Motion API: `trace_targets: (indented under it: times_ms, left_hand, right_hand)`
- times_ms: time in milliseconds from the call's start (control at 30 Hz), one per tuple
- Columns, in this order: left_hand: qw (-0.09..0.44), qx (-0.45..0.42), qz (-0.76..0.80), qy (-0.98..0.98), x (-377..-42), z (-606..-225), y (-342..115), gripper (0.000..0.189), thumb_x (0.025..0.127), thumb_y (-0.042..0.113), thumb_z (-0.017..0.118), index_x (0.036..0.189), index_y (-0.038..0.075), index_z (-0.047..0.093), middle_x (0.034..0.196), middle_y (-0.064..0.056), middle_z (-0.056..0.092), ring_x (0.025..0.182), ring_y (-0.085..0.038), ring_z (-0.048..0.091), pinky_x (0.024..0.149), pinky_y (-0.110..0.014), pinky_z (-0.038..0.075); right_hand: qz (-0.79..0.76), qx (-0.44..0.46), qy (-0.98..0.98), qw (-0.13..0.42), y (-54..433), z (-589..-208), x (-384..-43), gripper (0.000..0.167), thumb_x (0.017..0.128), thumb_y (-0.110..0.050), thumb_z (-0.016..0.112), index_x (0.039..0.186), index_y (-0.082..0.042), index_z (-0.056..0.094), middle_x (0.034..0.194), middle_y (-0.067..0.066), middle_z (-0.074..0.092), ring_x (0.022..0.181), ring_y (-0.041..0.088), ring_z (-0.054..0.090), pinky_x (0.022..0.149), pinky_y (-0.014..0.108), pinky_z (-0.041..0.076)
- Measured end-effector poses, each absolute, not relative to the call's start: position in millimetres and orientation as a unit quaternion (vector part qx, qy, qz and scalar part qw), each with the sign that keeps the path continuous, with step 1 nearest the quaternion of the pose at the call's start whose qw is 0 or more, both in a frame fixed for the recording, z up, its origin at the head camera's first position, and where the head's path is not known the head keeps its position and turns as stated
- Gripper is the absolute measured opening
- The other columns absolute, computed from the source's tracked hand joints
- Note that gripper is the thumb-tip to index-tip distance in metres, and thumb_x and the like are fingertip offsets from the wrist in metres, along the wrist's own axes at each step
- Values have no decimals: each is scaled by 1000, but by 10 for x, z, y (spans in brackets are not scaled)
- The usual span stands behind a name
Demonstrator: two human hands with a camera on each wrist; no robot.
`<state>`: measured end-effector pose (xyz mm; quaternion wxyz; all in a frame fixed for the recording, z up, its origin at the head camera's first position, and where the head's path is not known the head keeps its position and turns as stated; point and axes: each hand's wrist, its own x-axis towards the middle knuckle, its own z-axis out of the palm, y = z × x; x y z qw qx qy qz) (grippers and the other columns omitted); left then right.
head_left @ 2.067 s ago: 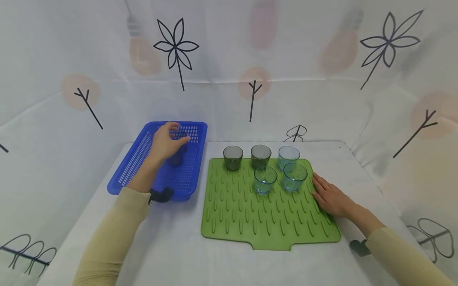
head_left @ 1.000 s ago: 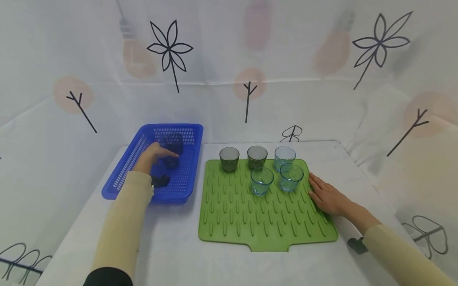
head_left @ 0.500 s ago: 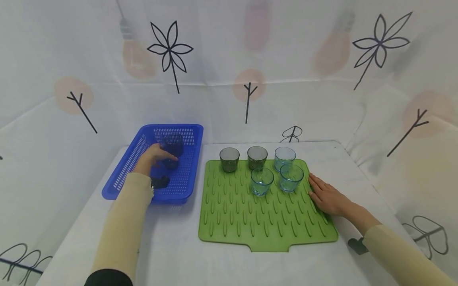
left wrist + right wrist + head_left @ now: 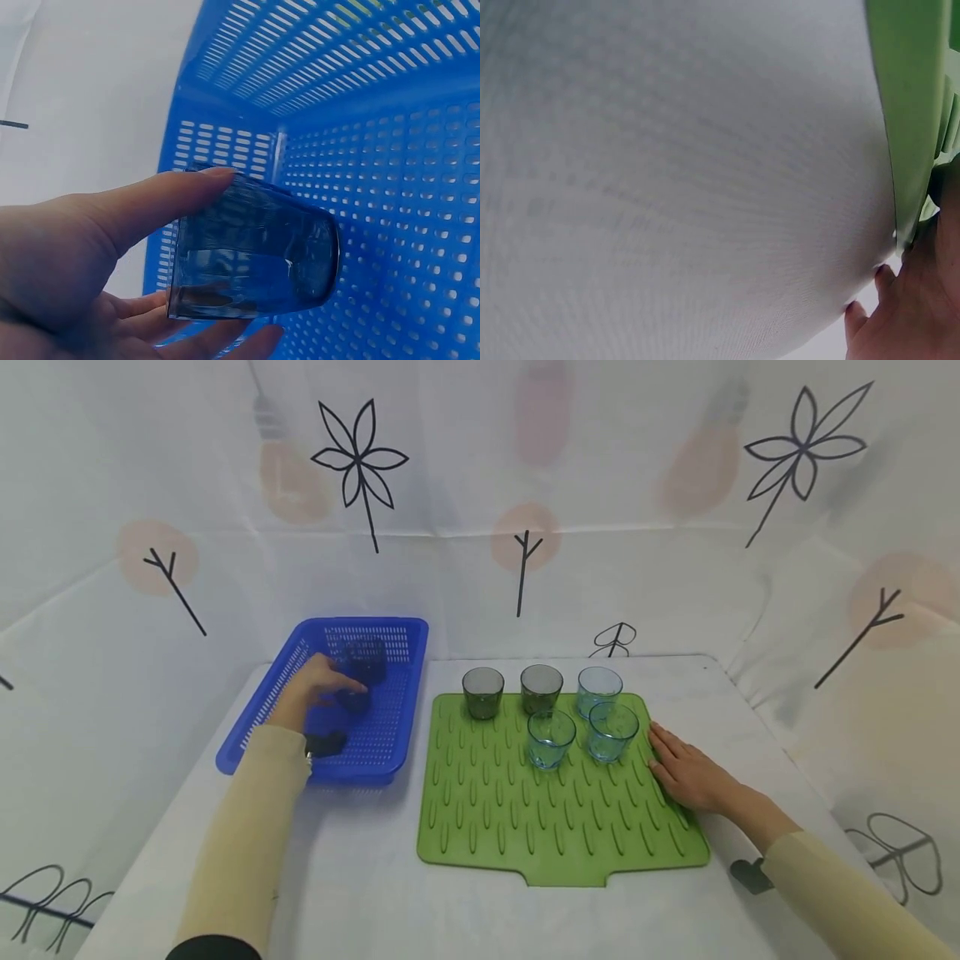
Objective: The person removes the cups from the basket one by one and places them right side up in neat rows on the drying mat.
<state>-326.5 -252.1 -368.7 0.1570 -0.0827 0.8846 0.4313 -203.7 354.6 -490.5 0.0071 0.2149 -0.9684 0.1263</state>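
In the head view my left hand (image 4: 315, 681) is inside the blue basket (image 4: 414, 693) and grips a dark tinted glass (image 4: 259, 251). The left wrist view has this glass on its side, thumb on the upper wall and fingers under it, its base pointing right. Another dark glass (image 4: 366, 662) sits behind it in the basket. My right hand (image 4: 690, 774) lies with straight fingers along the right edge of the green drying mat (image 4: 510, 827). Only part of that hand shows in the right wrist view, beside the mat's edge.
On the back part of the mat stand two grey glasses (image 4: 482, 693) and several light blue ones (image 4: 551, 739). The white table (image 4: 360, 893) ends at a patterned cloth backdrop (image 4: 450, 568). Tall slotted walls surround the basket.
My left hand came down from above the basket with spread fingers and took hold of a dark glass. Lately hand and glass have shifted slightly left. My right hand has stayed on the mat's edge.
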Motion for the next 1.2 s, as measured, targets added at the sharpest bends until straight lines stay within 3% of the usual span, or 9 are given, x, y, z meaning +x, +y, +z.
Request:
trace_targets:
  times_ms: [433,833,1200]
  left_hand:
    - [131,-53,425,894,-3122,-3559,-2477,102,87,19,82,155,-14,13,160,-36,23,145,-53,32,110,-59,43]
    - [72,-8,426,902,-2957,-3489,-2457,97,88,33,81,156,-7,24,155,-33,35,137,-47,46,112,-55,43]
    - [48,18,403,914,-2788,-3418,-2340,96,89,40,80,156,-4,27,157,-29,36,147,-46,31,119,-61,29]
  right_hand:
    - [113,189,-975,-36,3459,-4788,-2004,60,109,-21,44,151,19,26,160,36,21,146,54,24,116,66,26]
    - [116,200,-972,-36,3569,-4936,-2093,63,112,-28,36,153,18,22,162,36,16,148,53,20,117,68,22]
    - [132,203,-970,-14,3495,-4837,-2023,60,108,-20,45,150,19,28,159,37,23,145,54,26,113,69,28]
